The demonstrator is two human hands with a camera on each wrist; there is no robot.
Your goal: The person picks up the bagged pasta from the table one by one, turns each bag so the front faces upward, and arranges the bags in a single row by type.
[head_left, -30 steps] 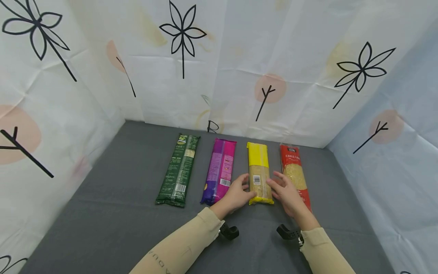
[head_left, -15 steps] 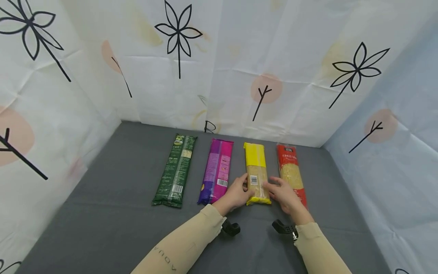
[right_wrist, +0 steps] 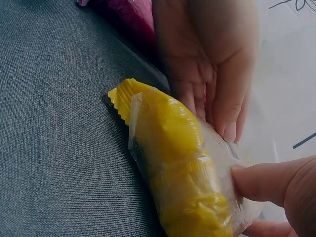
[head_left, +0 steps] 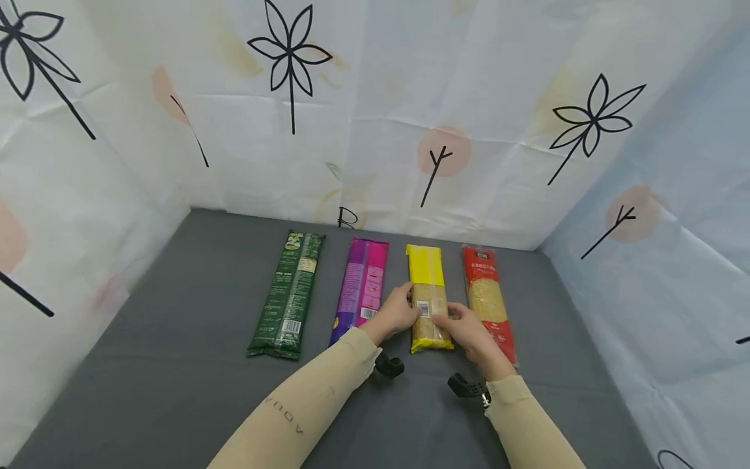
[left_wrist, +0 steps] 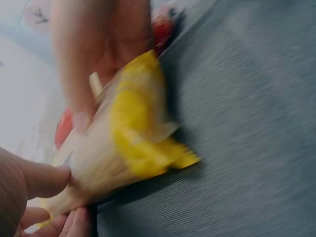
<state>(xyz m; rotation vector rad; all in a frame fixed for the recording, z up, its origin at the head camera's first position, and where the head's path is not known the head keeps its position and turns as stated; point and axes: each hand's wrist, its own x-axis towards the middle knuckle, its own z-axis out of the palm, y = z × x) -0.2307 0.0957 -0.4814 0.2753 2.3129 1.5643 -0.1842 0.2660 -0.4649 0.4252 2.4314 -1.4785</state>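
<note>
A yellow pasta packet (head_left: pixel 426 267) with a clear lower half lies lengthwise on the grey cloth, a barcode on its face. At its left edge my left hand (head_left: pixel 394 315) grips it, thumb on top and fingers at the side, as the left wrist view shows. My right hand (head_left: pixel 473 333) pinches the opposite edge; in the right wrist view its thumb (right_wrist: pixel 261 181) presses the clear wrapping and a finger shows below. The crimped yellow end (left_wrist: pixel 138 138) faces the wrist cameras. The packet's underside is hidden.
Left of the hands lie a purple-and-pink packet (head_left: pixel 362 280), partly covered by the left forearm, and a dark green packet (head_left: pixel 286 296). A red packet (head_left: pixel 487 293) lies close beside the right hand. Patterned white fabric walls (head_left: pixel 375 163) border the grey cloth (head_left: pixel 205 365).
My left hand has slid farther up the yellow packet's left edge. My right hand has closed in, its thumb now over the packet's right side. The head view has swung slightly right.
</note>
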